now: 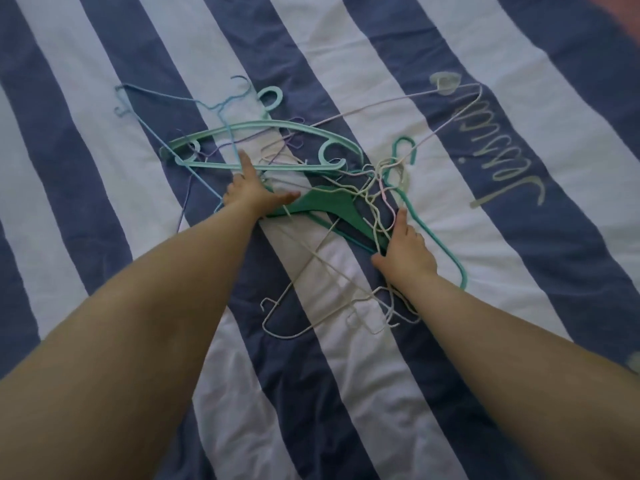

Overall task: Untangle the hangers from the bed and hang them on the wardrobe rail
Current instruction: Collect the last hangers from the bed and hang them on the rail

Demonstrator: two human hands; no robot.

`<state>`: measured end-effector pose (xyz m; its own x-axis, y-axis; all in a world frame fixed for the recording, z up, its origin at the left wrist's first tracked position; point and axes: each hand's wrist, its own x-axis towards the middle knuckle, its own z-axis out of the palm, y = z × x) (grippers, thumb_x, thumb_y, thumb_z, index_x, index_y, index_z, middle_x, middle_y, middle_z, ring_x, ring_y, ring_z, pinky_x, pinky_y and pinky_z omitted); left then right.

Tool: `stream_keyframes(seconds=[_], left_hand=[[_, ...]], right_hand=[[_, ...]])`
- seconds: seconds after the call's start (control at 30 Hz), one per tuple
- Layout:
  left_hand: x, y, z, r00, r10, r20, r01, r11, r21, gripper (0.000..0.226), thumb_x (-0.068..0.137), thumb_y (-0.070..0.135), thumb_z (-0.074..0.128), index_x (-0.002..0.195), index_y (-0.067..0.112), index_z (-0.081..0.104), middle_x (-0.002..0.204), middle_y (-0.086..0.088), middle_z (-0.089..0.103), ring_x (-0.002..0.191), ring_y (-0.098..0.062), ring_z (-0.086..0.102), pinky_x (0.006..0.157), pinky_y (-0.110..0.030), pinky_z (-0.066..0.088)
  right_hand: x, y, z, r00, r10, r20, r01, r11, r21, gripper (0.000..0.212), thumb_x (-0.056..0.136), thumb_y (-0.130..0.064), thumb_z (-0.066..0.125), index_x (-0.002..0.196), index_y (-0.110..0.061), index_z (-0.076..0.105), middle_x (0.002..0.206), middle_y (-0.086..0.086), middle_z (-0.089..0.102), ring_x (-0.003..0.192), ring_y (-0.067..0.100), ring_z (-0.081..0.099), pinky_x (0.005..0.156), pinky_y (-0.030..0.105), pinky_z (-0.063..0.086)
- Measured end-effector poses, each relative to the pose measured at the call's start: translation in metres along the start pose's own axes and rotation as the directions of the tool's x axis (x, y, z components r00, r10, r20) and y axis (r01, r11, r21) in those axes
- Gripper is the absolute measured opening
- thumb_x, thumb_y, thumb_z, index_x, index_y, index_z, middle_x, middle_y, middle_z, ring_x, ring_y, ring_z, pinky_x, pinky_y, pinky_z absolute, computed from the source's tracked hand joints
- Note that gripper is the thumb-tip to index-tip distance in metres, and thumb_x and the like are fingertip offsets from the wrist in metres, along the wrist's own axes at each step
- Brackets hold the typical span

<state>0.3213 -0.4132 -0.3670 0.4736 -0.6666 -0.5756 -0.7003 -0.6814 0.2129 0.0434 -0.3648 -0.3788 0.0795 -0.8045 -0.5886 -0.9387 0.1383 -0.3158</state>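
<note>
Nearest, white wire hangers point(311, 306) lie on the striped bedcover point(104, 202), below the dark green hanger point(332, 207) at the middle of the tangle. Right of that hanger's lower end, the right hand point(405, 252) curls its fingers around thin wires and a teal hanger point(433, 237). At its left tip, the left hand point(247, 192) rests with fingers spread and straight. Beyond it lie a mint plastic hanger point(263, 128) and blue wire hangers point(166, 95).
</note>
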Motion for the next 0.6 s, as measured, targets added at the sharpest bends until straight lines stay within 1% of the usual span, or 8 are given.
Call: stream_keyframes(seconds=[0.07,0.13,0.23,0.3,0.4,0.5,0.57,0.6], left_hand=[[0.007,0.005,0.004,0.997,-0.028,0.069,0.030,0.999,-0.034,0.136,0.063,0.061,0.079,0.150,0.024,-0.018,0.156,-0.022,0.020,0.141,-0.040,0.025,0.113,-0.050,0.027],[0.012,0.008,0.007,0.996,-0.031,0.085,0.033,0.999,-0.031,0.128,0.062,0.053,0.083,0.153,0.015,0.001,0.148,-0.023,0.034,0.132,-0.041,0.038,0.107,-0.051,0.036],[0.015,0.014,0.013,0.997,-0.020,0.069,0.029,0.990,-0.138,0.103,0.065,0.036,0.086,0.142,0.008,0.023,0.134,-0.021,0.047,0.116,-0.037,0.052,0.094,-0.043,0.045],[0.012,0.013,0.016,0.988,-0.048,0.146,0.083,0.966,-0.243,0.090,0.073,0.030,0.081,0.138,0.013,0.022,0.127,-0.018,0.045,0.103,-0.032,0.054,0.083,-0.039,0.047],[0.004,0.003,0.025,0.989,-0.071,0.129,0.098,0.972,-0.212,0.083,0.073,0.038,0.075,0.133,0.017,0.021,0.111,-0.017,0.057,0.090,-0.033,0.062,0.079,-0.043,0.055],[-0.020,-0.009,0.040,0.989,-0.123,0.087,0.131,0.986,-0.106,0.074,0.076,0.050,0.070,0.125,0.013,0.029,0.097,-0.012,0.058,0.085,-0.033,0.062,0.076,-0.042,0.055],[-0.038,-0.014,0.052,0.985,-0.163,0.061,0.167,0.984,-0.065,0.060,0.080,0.048,0.065,0.118,0.013,0.035,0.105,-0.016,0.057,0.088,-0.034,0.060,0.074,-0.040,0.051],[-0.046,-0.016,0.058,0.982,-0.184,0.051,0.187,0.980,-0.073,0.055,0.080,0.045,0.063,0.116,0.013,0.037,0.107,-0.018,0.057,0.089,-0.035,0.060,0.074,-0.039,0.051]], right_hand=[[0.008,0.008,-0.004,1.000,0.012,-0.015,-0.011,1.000,0.028,0.099,0.085,-0.028,0.064,0.152,-0.014,-0.007,0.153,0.012,0.024,0.136,0.032,0.032,0.099,0.043,0.039],[0.014,0.012,-0.007,1.000,0.014,-0.024,-0.012,0.997,0.080,0.095,0.084,-0.022,0.064,0.152,-0.014,-0.002,0.153,0.013,0.025,0.135,0.032,0.034,0.101,0.042,0.038],[0.017,0.018,-0.004,0.998,0.042,-0.046,-0.033,0.983,0.182,0.092,0.083,-0.023,0.065,0.151,-0.019,0.003,0.142,0.016,0.043,0.122,0.036,0.049,0.093,0.040,0.042],[0.014,0.025,-0.002,0.994,0.088,-0.059,-0.074,0.974,0.216,0.094,0.082,-0.029,0.064,0.150,-0.024,0.000,0.128,0.017,0.057,0.107,0.038,0.059,0.085,0.040,0.045],[0.006,0.035,-0.001,0.987,0.151,-0.054,-0.136,0.967,0.215,0.095,0.080,-0.038,0.065,0.148,-0.021,0.001,0.122,0.018,0.059,0.104,0.039,0.060,0.085,0.042,0.046],[-0.010,0.040,-0.004,0.985,0.146,-0.090,-0.150,0.988,-0.044,0.083,0.080,-0.045,0.066,0.142,-0.012,0.021,0.125,0.021,0.054,0.112,0.039,0.053,0.089,0.043,0.042],[-0.023,0.045,-0.007,0.982,0.109,-0.157,-0.149,0.949,-0.277,0.078,0.076,-0.053,0.068,0.133,-0.011,0.035,0.129,0.020,0.045,0.117,0.037,0.044,0.094,0.043,0.037],[-0.029,0.049,-0.008,0.981,0.088,-0.172,-0.143,0.930,-0.338,0.078,0.074,-0.055,0.068,0.131,-0.011,0.038,0.130,0.017,0.040,0.117,0.036,0.040,0.093,0.043,0.035]])
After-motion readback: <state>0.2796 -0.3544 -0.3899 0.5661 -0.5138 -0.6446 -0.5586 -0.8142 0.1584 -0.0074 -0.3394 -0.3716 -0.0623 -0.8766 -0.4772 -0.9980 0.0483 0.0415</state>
